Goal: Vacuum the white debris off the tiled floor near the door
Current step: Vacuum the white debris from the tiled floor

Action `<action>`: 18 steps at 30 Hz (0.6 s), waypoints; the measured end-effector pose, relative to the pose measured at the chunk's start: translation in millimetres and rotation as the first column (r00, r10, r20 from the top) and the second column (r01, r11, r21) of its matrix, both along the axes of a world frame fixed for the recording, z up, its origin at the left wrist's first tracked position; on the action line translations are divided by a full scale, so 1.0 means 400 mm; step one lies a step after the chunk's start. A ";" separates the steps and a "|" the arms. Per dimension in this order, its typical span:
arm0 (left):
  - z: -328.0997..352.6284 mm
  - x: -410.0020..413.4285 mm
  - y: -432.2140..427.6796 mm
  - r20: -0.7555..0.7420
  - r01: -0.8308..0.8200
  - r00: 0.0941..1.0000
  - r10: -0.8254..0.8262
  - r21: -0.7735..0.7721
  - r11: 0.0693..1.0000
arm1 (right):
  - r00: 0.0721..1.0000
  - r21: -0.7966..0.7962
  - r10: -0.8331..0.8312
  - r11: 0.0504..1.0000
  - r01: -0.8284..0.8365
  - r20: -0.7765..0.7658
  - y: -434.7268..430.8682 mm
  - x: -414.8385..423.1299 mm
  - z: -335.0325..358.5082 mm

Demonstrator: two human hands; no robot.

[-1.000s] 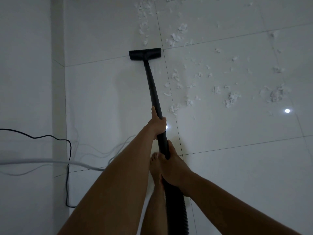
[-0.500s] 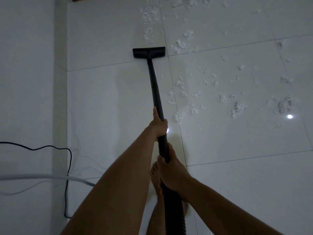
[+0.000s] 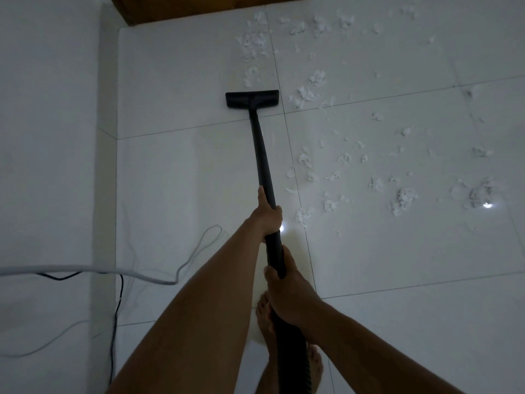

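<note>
A black vacuum wand (image 3: 262,155) runs from my hands out to its flat floor head (image 3: 252,98), which rests on the white tiled floor (image 3: 184,180). My left hand (image 3: 267,214) grips the wand higher up. My right hand (image 3: 287,294) holds it lower, where the ribbed hose (image 3: 292,362) begins. White debris (image 3: 400,199) lies scattered over the tiles to the right of the wand, and more white debris (image 3: 252,42) sits just beyond the head. A brown wooden door edge (image 3: 176,7) shows at the top.
A white wall (image 3: 48,137) runs along the left. A white cable (image 3: 85,270) and a black cable (image 3: 115,322) trail over the floor at lower left. My bare feet (image 3: 264,314) stand under the hose. Two light reflections glint on the tiles.
The view has tilted up, so the wooden door edge and more debris at the top have come into sight. The floor head has edged forward toward the debris. Both hands keep their grip.
</note>
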State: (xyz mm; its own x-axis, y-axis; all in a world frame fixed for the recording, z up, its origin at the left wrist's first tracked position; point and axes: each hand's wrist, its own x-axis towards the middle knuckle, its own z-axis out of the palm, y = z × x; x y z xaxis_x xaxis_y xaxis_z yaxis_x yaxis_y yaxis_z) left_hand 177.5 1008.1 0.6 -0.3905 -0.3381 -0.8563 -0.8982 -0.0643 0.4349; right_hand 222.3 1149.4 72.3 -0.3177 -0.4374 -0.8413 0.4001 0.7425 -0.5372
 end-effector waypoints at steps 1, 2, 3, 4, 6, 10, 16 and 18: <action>0.011 -0.002 0.000 0.002 -0.004 1.000 0.004 0.005 1.000 | 1.000 -0.002 -0.001 1.000 0.001 0.009 0.001 -0.002 0.014; 0.022 -0.002 0.001 0.004 -0.009 1.000 0.009 0.011 1.000 | 1.000 0.000 -0.003 1.000 0.003 0.018 0.003 -0.003 0.029; 0.032 -0.002 0.003 0.004 -0.014 1.000 0.014 0.018 1.000 | 1.000 0.002 -0.006 1.000 0.006 0.022 0.004 -0.005 0.042; 0.042 -0.003 0.005 0.006 -0.016 1.000 0.015 0.026 1.000 | 1.000 0.007 -0.005 1.000 0.005 0.023 0.006 -0.007 0.054; 0.058 -0.005 0.006 0.011 -0.016 1.000 0.016 0.035 0.999 | 1.000 0.016 -0.002 1.000 0.002 0.024 0.003 -0.015 0.073; 0.067 -0.024 -0.016 0.023 -0.008 1.000 0.007 0.044 0.999 | 0.999 0.039 -0.003 0.999 0.001 0.036 -0.020 -0.034 0.087; 0.063 -0.069 -0.056 0.036 -0.008 0.999 0.006 0.048 0.999 | 0.998 0.059 0.003 0.998 -0.007 0.058 -0.063 -0.076 0.078; 0.059 -0.093 -0.069 0.031 -0.014 0.999 0.012 0.047 0.999 | 0.998 0.077 0.022 0.997 -0.027 0.065 -0.077 -0.102 0.075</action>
